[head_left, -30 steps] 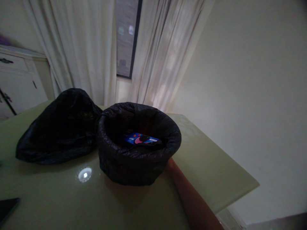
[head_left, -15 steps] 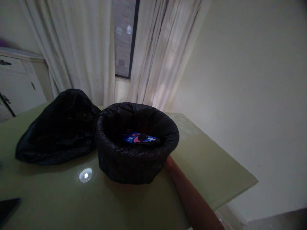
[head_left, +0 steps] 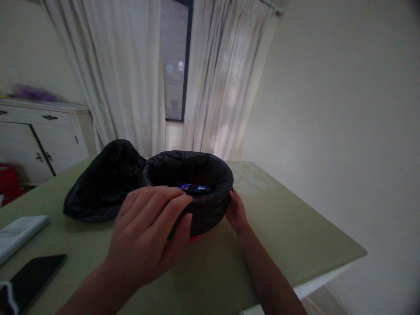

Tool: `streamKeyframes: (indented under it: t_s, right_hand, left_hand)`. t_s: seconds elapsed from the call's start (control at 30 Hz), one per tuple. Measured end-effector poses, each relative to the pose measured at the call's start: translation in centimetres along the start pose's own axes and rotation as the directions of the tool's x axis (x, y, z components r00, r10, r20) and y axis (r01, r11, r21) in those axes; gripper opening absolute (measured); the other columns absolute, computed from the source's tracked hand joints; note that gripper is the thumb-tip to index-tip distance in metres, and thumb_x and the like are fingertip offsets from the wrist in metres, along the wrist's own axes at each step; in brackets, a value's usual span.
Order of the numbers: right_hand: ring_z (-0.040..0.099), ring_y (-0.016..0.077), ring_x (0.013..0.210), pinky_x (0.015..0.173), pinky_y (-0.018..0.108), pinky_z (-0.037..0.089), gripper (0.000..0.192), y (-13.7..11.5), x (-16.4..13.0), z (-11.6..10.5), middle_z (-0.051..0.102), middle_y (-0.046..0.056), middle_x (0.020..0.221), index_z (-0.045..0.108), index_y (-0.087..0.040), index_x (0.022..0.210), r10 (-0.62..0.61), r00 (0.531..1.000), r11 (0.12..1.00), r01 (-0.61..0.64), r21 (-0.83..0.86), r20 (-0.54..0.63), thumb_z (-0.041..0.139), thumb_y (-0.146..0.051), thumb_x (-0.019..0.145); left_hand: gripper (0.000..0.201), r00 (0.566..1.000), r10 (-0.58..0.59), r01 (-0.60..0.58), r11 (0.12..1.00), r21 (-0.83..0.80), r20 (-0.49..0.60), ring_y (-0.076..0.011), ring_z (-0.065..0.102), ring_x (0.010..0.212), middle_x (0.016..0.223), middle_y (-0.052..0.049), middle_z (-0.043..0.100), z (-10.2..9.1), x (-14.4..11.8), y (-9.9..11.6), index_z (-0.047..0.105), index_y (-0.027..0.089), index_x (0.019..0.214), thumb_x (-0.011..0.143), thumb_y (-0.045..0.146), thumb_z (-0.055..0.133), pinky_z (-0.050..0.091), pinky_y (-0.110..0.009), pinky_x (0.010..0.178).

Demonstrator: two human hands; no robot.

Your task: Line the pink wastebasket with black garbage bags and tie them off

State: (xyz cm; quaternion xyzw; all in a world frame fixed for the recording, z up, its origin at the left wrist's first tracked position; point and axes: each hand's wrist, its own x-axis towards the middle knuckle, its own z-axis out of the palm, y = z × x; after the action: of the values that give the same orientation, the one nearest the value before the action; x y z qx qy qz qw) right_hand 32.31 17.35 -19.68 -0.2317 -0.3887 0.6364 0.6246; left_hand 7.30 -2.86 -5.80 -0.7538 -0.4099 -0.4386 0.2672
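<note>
A small round bin lined with a black plastic bag stands on the green table. A blue and pink packet lies inside it. My left hand is at the bin's near side, fingers curled over the bag's rim and thumb against its wall. My right hand presses against the bin's right side. A second black plastic bag, bulging and loosely heaped, lies just left of the bin and touches it.
A dark phone and a white flat object lie at the table's near left. A white cabinet stands at the left, white curtains and a window behind. The table edge runs along the right.
My left hand has come into view and taken hold of the bin's near rim. The view has pulled back and tilted up, so the bin looks smaller and farther.
</note>
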Motion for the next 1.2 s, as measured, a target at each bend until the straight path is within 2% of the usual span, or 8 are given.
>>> streamKeyframes:
  t_s: [0.2, 0.37, 0.5, 0.6, 0.77, 0.93, 1.07, 1.2]
  right_hand:
    - [0.077, 0.0232, 0.118, 0.110, 0.041, 0.061, 0.037, -4.8, -0.6, 1.8, 0.082, 0.000, 0.127, 0.081, -0.030, 0.112, -0.135, 0.988, 0.990, 0.138, 0.033, -0.072, 0.086, -0.050, 0.081]
    - [0.075, 0.0231, 0.093, 0.089, 0.039, 0.062, 0.037, -12.4, -1.6, 7.1, 0.082, 0.004, 0.104, 0.078, -0.023, 0.105, -0.282, 0.956, 0.887, 0.290, -0.360, 0.076, 0.088, -0.049, 0.081]
    - [0.059, 0.0162, 0.071, 0.070, 0.031, 0.045, 0.031, -15.9, -1.8, 12.4, 0.068, 0.000, 0.076, 0.068, -0.020, 0.081, -0.135, 0.914, 0.500, 0.396, -0.770, 0.382, 0.073, -0.048, 0.094]
    - [0.046, 0.0133, 0.066, 0.066, 0.032, 0.032, 0.033, -15.2, -0.8, 15.5, 0.052, -0.004, 0.064, 0.053, -0.020, 0.068, -0.060, 0.869, 0.218, 0.492, -0.843, 0.492, 0.064, -0.036, 0.095]
    - [0.045, 0.0118, 0.069, 0.066, 0.029, 0.034, 0.028, -12.4, 0.5, 19.4, 0.051, -0.005, 0.069, 0.057, -0.019, 0.074, 0.120, 0.861, 0.517, 0.370, -0.772, 0.493, 0.065, -0.041, 0.089]
    - [0.055, 0.0123, 0.073, 0.065, 0.025, 0.043, 0.038, -14.4, 0.1, 24.3, 0.065, -0.003, 0.079, 0.071, -0.019, 0.091, 0.056, 0.783, 0.801, 0.335, -0.497, 0.619, 0.085, -0.050, 0.076]
    - [0.066, 0.0145, 0.080, 0.071, 0.026, 0.054, 0.044, -18.1, 1.4, 25.6, 0.073, -0.001, 0.087, 0.074, -0.020, 0.102, -0.148, 0.811, 0.853, 0.394, -0.342, 0.566, 0.091, -0.048, 0.073]
    - [0.067, 0.0144, 0.079, 0.074, 0.028, 0.056, 0.035, -20.8, 4.3, 23.2, 0.071, -0.002, 0.084, 0.069, -0.022, 0.098, -0.349, 0.832, 0.796, 0.506, -0.333, 0.431, 0.087, -0.044, 0.077]
  left_hand:
    - [0.037, 0.991, 0.069, -0.093, 0.972, 0.216, 0.116, -0.0248, 0.063, 0.071, 0.075, -0.004, 0.066, 3.8, 2.6, -0.7, 0.070, 0.020, 0.085, 0.113, 0.028, 0.046, 0.043, -0.044, 0.070]
    - [0.038, 0.986, 0.167, -0.163, 0.960, 0.229, 0.001, -0.0202, 0.058, 0.064, 0.067, -0.002, 0.060, 4.9, 2.3, -1.4, 0.062, 0.022, 0.072, 0.107, 0.022, 0.046, 0.039, -0.039, 0.065]
    - [0.038, 0.981, 0.189, -0.180, 0.971, 0.155, -0.050, -0.0189, 0.057, 0.062, 0.066, -0.001, 0.060, 5.5, 2.4, -0.5, 0.061, 0.023, 0.071, 0.105, 0.020, 0.045, 0.039, -0.038, 0.063]
    - [0.035, 0.981, 0.183, -0.171, 0.973, 0.158, -0.065, -0.0193, 0.058, 0.062, 0.067, -0.001, 0.063, 6.0, 2.5, 0.6, 0.063, 0.023, 0.072, 0.104, 0.020, 0.048, 0.039, -0.039, 0.061]
    - [0.037, 0.978, 0.197, -0.184, 0.969, 0.165, -0.065, -0.0201, 0.061, 0.060, 0.064, -0.002, 0.062, 6.7, 3.0, 1.6, 0.062, 0.023, 0.068, 0.103, 0.020, 0.050, 0.038, -0.041, 0.059]
    - [0.041, 0.988, 0.110, -0.122, 0.985, 0.119, 0.106, -0.0268, 0.069, 0.071, 0.077, -0.010, 0.074, 6.2, 3.6, 2.0, 0.071, 0.020, 0.079, 0.109, 0.039, 0.051, 0.046, -0.043, 0.066]
    - [0.053, 0.979, 0.069, -0.087, 0.992, 0.090, 0.193, -0.0369, 0.072, 0.109, 0.120, -0.021, 0.078, 3.8, 2.9, 2.1, 0.073, 0.010, 0.125, 0.104, 0.057, 0.061, 0.053, -0.053, 0.094]
    - [0.076, 0.978, -0.072, 0.049, 0.991, 0.123, 0.195, -0.0412, 0.058, 0.141, 0.160, -0.021, 0.061, 1.5, 0.6, -0.2, 0.046, 0.015, 0.165, 0.099, 0.043, 0.073, 0.044, -0.060, 0.114]
